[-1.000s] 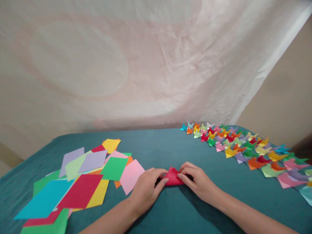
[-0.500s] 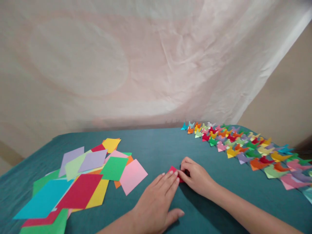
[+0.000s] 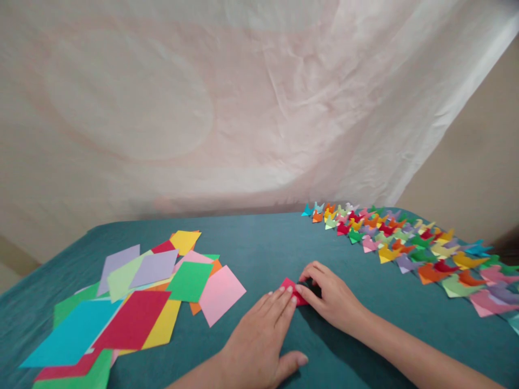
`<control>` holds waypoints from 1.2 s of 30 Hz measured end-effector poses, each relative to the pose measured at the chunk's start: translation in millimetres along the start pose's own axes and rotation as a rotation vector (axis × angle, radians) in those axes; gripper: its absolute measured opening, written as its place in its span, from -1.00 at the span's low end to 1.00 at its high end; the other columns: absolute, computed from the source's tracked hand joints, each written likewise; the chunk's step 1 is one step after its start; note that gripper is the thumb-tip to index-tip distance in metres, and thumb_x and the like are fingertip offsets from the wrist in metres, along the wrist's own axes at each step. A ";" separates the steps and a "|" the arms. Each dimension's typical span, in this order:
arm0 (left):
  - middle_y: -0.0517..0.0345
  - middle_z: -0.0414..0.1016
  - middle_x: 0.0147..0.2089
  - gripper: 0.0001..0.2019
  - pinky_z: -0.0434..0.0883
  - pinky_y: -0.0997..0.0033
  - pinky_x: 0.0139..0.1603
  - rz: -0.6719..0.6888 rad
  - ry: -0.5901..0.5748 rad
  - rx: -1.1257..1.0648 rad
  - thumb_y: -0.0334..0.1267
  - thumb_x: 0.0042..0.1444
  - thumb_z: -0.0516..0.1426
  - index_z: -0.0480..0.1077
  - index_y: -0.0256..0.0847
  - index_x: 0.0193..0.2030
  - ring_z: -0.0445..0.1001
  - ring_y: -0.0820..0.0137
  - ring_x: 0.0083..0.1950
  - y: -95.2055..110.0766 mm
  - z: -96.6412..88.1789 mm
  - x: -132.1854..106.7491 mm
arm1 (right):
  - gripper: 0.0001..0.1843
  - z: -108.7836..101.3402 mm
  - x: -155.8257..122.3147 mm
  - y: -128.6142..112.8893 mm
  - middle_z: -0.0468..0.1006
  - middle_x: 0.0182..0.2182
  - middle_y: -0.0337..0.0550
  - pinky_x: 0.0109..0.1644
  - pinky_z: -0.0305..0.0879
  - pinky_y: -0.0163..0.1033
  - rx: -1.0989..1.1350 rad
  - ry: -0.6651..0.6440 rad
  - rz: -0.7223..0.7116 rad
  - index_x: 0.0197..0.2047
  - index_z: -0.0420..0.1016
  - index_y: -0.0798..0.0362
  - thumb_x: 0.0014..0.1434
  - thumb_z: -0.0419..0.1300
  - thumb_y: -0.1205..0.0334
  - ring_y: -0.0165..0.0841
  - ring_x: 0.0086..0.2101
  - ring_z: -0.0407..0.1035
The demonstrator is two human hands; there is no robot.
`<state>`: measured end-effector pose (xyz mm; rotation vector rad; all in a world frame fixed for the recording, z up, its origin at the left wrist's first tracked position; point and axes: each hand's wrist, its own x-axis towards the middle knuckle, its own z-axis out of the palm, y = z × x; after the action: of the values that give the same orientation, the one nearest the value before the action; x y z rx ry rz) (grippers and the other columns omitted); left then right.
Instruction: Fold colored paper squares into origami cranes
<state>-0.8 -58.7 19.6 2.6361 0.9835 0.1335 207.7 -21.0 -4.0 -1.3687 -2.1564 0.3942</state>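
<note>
A small folded piece of red origami paper (image 3: 288, 283) lies on the teal cloth in front of me. My left hand (image 3: 263, 329) is flat with its fingers stretched out, their tips pressing the paper's near left edge; its thumb is spread aside. My right hand (image 3: 332, 294) is at the paper's right side with its fingers curled, the thumb tip on the paper. Between that thumb and forefinger is a dark patch; whether it is shadow or an object I cannot tell. Both hands partly hide the paper and its folds.
Loose coloured paper squares (image 3: 133, 319) overlap in a spread pile at the left. Rows of small folded paper birds (image 3: 405, 243) stand along the right side of the teal cloth (image 3: 251, 243). A pale hanging sheet (image 3: 243, 108) closes off the back.
My right hand has shifted slightly right and its forefinger has lifted away from the thumb, showing more of the red paper and the dark patch. My left hand has barely moved.
</note>
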 end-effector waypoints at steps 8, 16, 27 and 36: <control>-0.13 -0.07 0.36 -0.31 0.06 0.09 0.30 0.012 0.063 0.009 0.09 0.19 -0.03 -0.05 -0.30 0.33 -0.04 0.13 0.35 -0.1 3.1 -1.0 | -0.56 1.1 -32.2 -2.7 0.32 0.12 -0.04 0.11 0.23 -0.02 -0.041 -0.064 -0.168 0.17 0.23 -0.02 0.22 0.04 0.36 -0.24 0.06 0.22; -0.12 -0.10 0.37 -0.32 0.06 0.09 0.30 0.009 0.037 0.030 0.07 0.19 -0.03 -0.06 -0.30 0.33 -0.05 0.13 0.36 -0.5 4.6 0.2 | -0.54 3.6 -27.7 8.9 0.40 0.08 -0.09 0.09 0.29 -0.04 -0.049 -0.064 -0.303 0.18 0.27 -0.07 0.24 0.00 0.43 -0.27 0.04 0.28; -0.11 -0.04 0.36 -0.33 0.06 0.08 0.30 0.001 0.066 0.023 0.05 0.18 0.00 -0.04 -0.26 0.33 -0.02 0.13 0.35 0.5 7.5 -0.6 | -0.52 2.4 -27.8 8.0 0.40 0.08 -0.06 0.08 0.31 -0.02 -0.057 -0.064 -0.310 0.18 0.28 -0.06 0.23 0.00 0.44 -0.25 0.03 0.29; -0.11 -0.05 0.36 -0.33 0.08 0.09 0.29 -0.012 0.041 0.022 0.02 0.17 0.03 -0.03 -0.28 0.33 -0.01 0.13 0.34 2.1 3.0 1.0 | -0.52 0.7 -28.8 6.0 0.41 0.07 -0.07 0.07 0.32 -0.04 -0.065 -0.060 -0.301 0.17 0.29 -0.06 0.21 0.00 0.46 -0.25 0.03 0.30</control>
<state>1.8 -60.3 17.4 2.6564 1.0200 0.1760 221.3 -44.2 -16.0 -1.0526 -2.3965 0.2519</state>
